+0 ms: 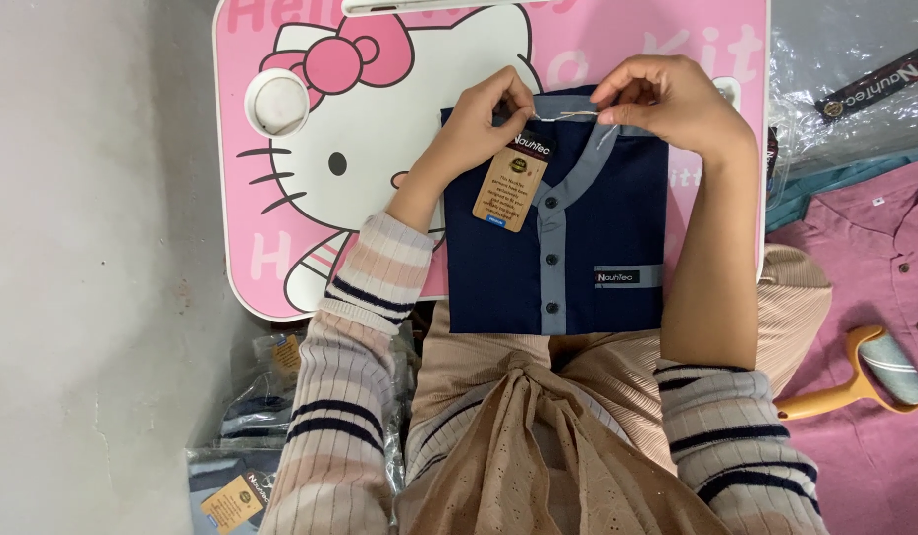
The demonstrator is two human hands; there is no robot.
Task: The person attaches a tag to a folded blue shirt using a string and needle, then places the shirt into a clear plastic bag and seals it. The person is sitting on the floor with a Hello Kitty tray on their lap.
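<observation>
The left hand (pixel 490 111) and right hand (pixel 667 99) each pinch an end of a thin pale string (pixel 568 116) at the collar of a folded navy shirt (pixel 597 228). The shirt lies on a pink cartoon-cat tabletop (pixel 310 188). A brown rectangular paper tag (pixel 509 181) hangs below the left hand. Right of the shirt lie a maroon shirt (pixel 875 267) and an orange-handled lint roller (pixel 865 378).

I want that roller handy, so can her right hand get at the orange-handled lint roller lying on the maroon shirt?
Probably yes. The right hand is pinching a thread at the navy shirt's collar, but the lint roller lies uncovered on the maroon shirt just beside her right elbow.
</observation>
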